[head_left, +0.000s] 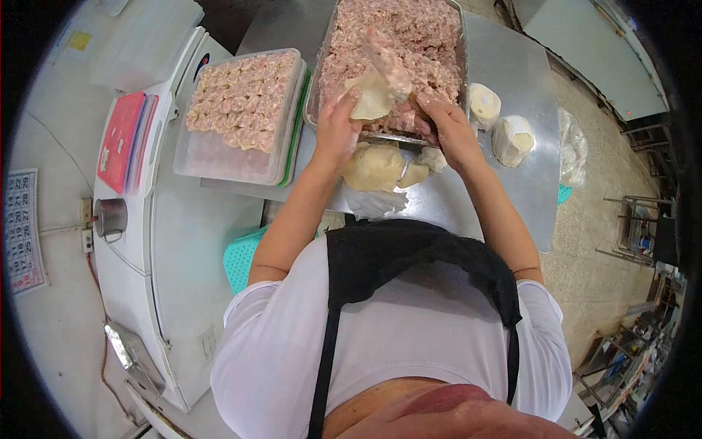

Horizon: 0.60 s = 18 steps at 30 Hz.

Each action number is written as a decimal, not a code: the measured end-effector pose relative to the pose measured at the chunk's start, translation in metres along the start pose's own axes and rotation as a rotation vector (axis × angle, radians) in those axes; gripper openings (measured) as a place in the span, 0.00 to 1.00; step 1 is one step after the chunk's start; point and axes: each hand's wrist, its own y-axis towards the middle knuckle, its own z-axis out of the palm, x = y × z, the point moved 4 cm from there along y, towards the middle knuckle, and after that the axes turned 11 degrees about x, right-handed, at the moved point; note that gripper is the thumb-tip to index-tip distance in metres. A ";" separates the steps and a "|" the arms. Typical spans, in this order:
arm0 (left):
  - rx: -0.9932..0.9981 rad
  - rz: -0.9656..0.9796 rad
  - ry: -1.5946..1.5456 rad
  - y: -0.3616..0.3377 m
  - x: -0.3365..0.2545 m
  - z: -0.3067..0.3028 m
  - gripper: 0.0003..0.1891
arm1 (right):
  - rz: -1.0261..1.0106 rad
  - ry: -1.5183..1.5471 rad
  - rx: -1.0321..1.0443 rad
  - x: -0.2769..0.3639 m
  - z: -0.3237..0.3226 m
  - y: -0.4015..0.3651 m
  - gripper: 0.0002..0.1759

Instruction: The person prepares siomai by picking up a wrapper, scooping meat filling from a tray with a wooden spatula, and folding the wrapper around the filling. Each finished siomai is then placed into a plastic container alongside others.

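My left hand (338, 130) is closed on the edge of a thin, pale yellow dumpling wrapper (371, 97). My right hand (447, 130) grips a flat spatula (387, 64) whose blade is coated with meat filling; its handle is mostly hidden by the fingers. The blade's lower end overlaps the wrapper's right side. Both hands are over the near end of a deep metal tray (463, 51) heaped with minced meat (365, 36). Just below the hands, loose wrappers (371, 167) lie on crumpled plastic on the metal table (512, 80).
To the left, rows of filled dumplings (241, 95) sit on a stacked plastic container lid (208, 157). Wrapped stacks of wrappers (513, 139) stand right of the tray. A white freezer (197, 234) holds a metal cup (110, 218) and red lids (123, 139). A teal stool (240, 260) is below the table.
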 end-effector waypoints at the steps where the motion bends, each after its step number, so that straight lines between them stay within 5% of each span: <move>1: 0.008 -0.002 -0.004 0.005 -0.002 0.003 0.17 | -0.002 -0.004 -0.008 -0.001 0.006 0.003 0.21; 5: 0.073 0.092 -0.318 0.022 -0.012 0.011 0.19 | -0.054 -0.485 -0.132 -0.022 0.005 0.017 0.20; 7: 0.103 0.117 -0.421 0.029 -0.018 0.006 0.21 | -0.463 -0.967 -0.210 -0.007 0.012 0.012 0.21; 10: -0.071 0.014 -0.428 0.036 -0.017 -0.020 0.36 | -0.183 -1.183 -0.089 0.010 0.006 -0.001 0.20; 11: -0.066 0.012 -0.431 0.042 -0.012 -0.029 0.36 | -0.182 -1.187 -0.095 0.024 0.014 -0.008 0.20; 13: -0.143 -0.091 -0.481 0.048 -0.004 -0.043 0.38 | 0.142 -1.465 -0.193 0.043 0.028 -0.019 0.17; 16: -0.129 -0.129 -0.502 0.042 -0.013 -0.015 0.39 | -0.090 -1.483 -0.186 0.019 0.036 -0.010 0.14; 18: -0.129 -0.142 -0.507 0.041 -0.011 -0.018 0.36 | 0.011 -1.565 -0.148 0.039 0.037 -0.016 0.14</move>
